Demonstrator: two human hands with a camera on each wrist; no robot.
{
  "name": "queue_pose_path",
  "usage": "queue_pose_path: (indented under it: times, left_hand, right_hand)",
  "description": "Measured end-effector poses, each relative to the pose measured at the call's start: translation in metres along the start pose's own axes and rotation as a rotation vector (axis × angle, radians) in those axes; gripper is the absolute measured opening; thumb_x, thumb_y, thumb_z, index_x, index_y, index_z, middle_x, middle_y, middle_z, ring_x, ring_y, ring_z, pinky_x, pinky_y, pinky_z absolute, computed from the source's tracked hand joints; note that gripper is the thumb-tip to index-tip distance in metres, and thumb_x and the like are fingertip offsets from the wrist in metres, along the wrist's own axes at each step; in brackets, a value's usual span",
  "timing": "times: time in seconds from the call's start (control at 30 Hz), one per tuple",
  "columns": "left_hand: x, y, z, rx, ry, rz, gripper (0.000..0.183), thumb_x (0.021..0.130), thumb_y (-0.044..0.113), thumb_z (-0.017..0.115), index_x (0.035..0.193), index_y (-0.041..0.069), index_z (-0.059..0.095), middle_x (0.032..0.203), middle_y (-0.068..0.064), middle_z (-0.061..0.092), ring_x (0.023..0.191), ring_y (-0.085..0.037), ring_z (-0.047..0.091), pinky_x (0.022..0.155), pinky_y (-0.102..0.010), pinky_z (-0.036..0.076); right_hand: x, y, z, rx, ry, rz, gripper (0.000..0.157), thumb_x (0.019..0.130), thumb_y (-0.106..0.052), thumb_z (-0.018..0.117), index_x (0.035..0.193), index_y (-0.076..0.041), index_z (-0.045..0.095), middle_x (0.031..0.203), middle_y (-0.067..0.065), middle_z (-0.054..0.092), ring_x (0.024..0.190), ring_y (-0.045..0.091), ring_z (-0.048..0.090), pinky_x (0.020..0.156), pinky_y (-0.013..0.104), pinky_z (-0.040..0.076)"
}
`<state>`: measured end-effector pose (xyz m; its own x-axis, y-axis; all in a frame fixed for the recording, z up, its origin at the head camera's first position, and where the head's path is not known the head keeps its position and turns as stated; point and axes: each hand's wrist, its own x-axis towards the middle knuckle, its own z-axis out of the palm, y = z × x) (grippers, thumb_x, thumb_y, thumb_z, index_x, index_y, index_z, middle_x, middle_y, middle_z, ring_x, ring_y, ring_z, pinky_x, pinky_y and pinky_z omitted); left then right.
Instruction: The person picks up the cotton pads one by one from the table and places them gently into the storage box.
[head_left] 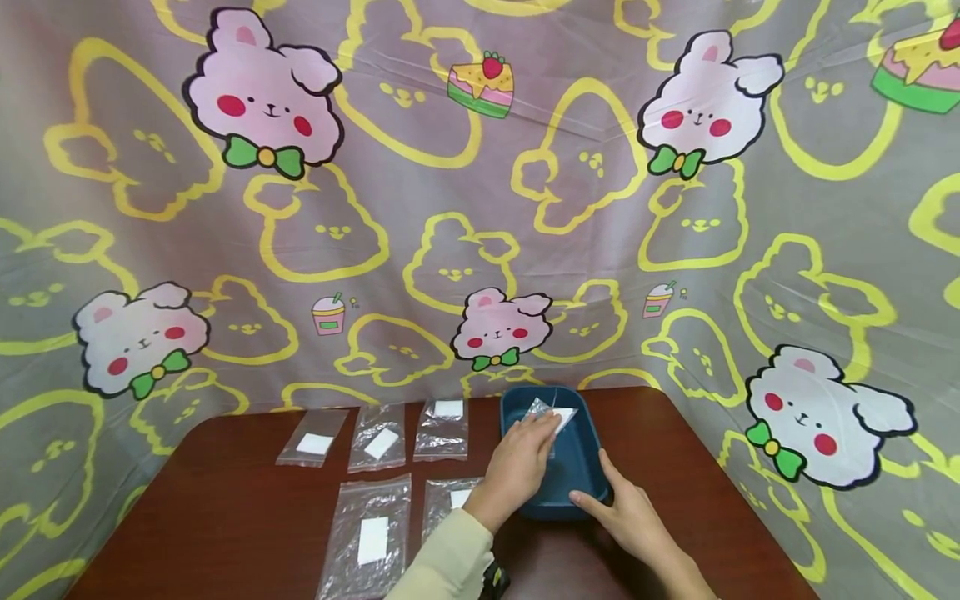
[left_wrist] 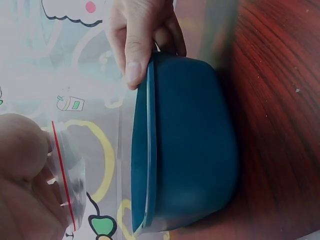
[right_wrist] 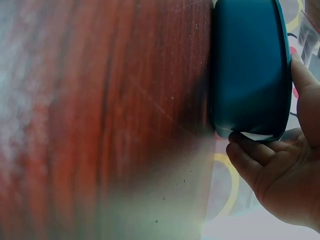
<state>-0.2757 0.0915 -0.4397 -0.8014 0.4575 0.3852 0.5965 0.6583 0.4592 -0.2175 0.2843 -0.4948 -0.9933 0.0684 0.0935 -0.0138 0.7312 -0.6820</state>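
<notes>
My left hand [head_left: 517, 467] is over the blue plastic bin [head_left: 562, 483] and holds a small clear zip bag [head_left: 537, 408] with a white piece [head_left: 562, 415] inside. In the left wrist view, the bag's red seal line [left_wrist: 63, 175] runs beside the palm, and part of the fingers is hidden behind the bag. My right hand [head_left: 637, 510] grips the bin at its near right corner, thumb over the rim and fingers along the outer side. The right wrist view shows the bin's outer wall [right_wrist: 250, 70] next to this hand.
Several clear zip bags with white pieces lie left of the bin: three in the back row, such as this bag [head_left: 378, 437], and two nearer, including a larger bag [head_left: 363, 542]. A patterned curtain [head_left: 420, 192] hangs around the dark wooden table [head_left: 225, 500].
</notes>
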Motion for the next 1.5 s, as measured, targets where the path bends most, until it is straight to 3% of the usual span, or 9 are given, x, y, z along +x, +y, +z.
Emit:
queue_pose_path:
  times: [0.47, 0.93, 1.1, 1.3, 1.5]
  left_hand:
    - [-0.002, 0.002, 0.009, 0.014, -0.058, 0.012, 0.039, 0.107, 0.022, 0.05, 0.145, 0.019, 0.056, 0.148, -0.003, 0.053, 0.14, -0.027, 0.044, 0.116, -0.046, 0.03]
    - [-0.016, -0.01, 0.006, 0.005, -0.05, -0.006, 0.039, 0.106, 0.025, 0.052, 0.144, 0.02, 0.058, 0.147, -0.002, 0.054, 0.14, -0.027, 0.044, 0.116, -0.047, 0.03]
    - [-0.026, -0.019, 0.003, 0.005, -0.017, 0.027, 0.037, 0.104, 0.022, 0.057, 0.141, 0.018, 0.061, 0.144, -0.005, 0.057, 0.137, -0.03, 0.048, 0.114, -0.05, 0.033]
    - [-0.044, -0.034, -0.006, -0.031, 0.011, 0.004, 0.039, 0.101, 0.02, 0.063, 0.139, 0.019, 0.063, 0.142, -0.004, 0.058, 0.136, -0.033, 0.049, 0.113, -0.054, 0.033]
    - [-0.066, -0.056, -0.019, -0.044, 0.078, -0.007, 0.038, 0.097, 0.015, 0.066, 0.136, 0.013, 0.065, 0.139, -0.008, 0.06, 0.132, -0.036, 0.052, 0.11, -0.055, 0.036]
  right_hand:
    - [0.002, 0.004, 0.001, 0.003, -0.012, 0.004, 0.099, 0.088, -0.049, 0.074, 0.157, 0.002, 0.024, 0.148, 0.031, 0.043, 0.131, 0.044, 0.05, 0.102, 0.058, 0.043]
    - [0.002, 0.002, 0.002, -0.007, 0.0, 0.006, 0.098, 0.088, -0.048, 0.075, 0.156, 0.003, 0.026, 0.147, 0.032, 0.044, 0.129, 0.046, 0.051, 0.101, 0.058, 0.043]
    - [0.0, 0.002, 0.001, -0.014, 0.006, 0.008, 0.098, 0.088, -0.049, 0.075, 0.156, 0.003, 0.027, 0.146, 0.032, 0.045, 0.129, 0.046, 0.051, 0.101, 0.059, 0.044]
    - [0.0, 0.001, 0.002, -0.027, -0.005, 0.02, 0.098, 0.088, -0.05, 0.074, 0.156, 0.003, 0.027, 0.147, 0.033, 0.044, 0.129, 0.047, 0.05, 0.101, 0.059, 0.043]
    - [0.001, -0.001, 0.001, -0.029, -0.029, 0.027, 0.1, 0.088, -0.053, 0.073, 0.156, 0.003, 0.025, 0.147, 0.034, 0.042, 0.13, 0.05, 0.048, 0.1, 0.062, 0.043]
